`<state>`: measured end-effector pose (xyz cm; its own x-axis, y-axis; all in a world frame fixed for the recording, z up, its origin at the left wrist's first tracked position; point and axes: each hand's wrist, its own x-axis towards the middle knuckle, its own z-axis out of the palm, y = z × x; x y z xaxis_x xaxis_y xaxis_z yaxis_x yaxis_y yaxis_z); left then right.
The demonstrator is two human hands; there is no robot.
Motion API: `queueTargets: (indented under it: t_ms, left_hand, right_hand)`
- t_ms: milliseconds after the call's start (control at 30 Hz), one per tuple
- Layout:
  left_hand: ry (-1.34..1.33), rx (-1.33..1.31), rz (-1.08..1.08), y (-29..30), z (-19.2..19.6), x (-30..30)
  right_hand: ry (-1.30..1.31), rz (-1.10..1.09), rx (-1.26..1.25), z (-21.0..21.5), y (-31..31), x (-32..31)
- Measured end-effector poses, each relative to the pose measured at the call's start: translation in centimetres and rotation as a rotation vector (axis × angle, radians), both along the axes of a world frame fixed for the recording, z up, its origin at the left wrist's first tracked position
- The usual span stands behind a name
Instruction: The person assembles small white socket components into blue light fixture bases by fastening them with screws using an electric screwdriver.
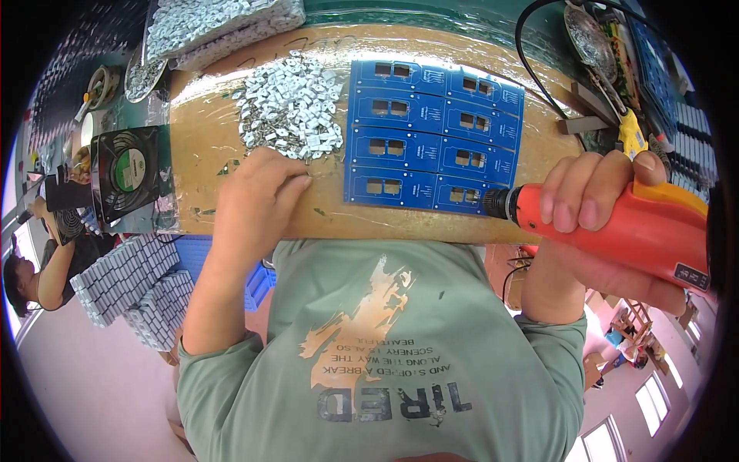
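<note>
My right hand [589,196] is wrapped round a red electric screwdriver [616,231]. The tool lies nearly level, and its black nose [499,204] is at the lower right corner of a sheet of blue circuit boards [396,127]. Rectangular cut-outs run in pairs across the boards, which lie flat on the brown work surface. At the near edge of a loose heap of small white plastic parts and screws [292,108] is my left hand [265,185]. Its fingers are bent and pinched together; whatever may be between them is hidden.
Plastic bags of white parts [223,31] stand at the back left. A small black fan [127,171] sits by the left edge. Back right are a dark cable [523,58], a metal dish [589,38] and a yellow-handled tool [631,132]. Another person [46,269] is far left.
</note>
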<state>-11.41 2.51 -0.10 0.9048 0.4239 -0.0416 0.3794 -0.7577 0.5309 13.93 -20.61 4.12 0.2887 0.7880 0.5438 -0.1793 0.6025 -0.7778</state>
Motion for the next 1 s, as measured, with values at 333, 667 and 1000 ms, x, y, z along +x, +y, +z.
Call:
queueTargets:
  t_ms: [333, 667, 1000]
  left_hand:
    - [-0.028, 0.104, 0.036, -1.5, -0.2, 1.0]
    - [-0.265, 0.144, -0.092, -1.5, 0.5, 2.7]
    - [-0.056, 0.082, 0.006, -0.5, 0.7, 1.1]
  right_hand:
    - [0.044, 0.013, 0.006, 0.0, 0.0, -0.1]
    - [-0.030, 0.016, 0.010, 0.4, -0.3, 0.4]
    - [-0.040, 0.018, -0.008, 0.4, -0.2, 0.5]
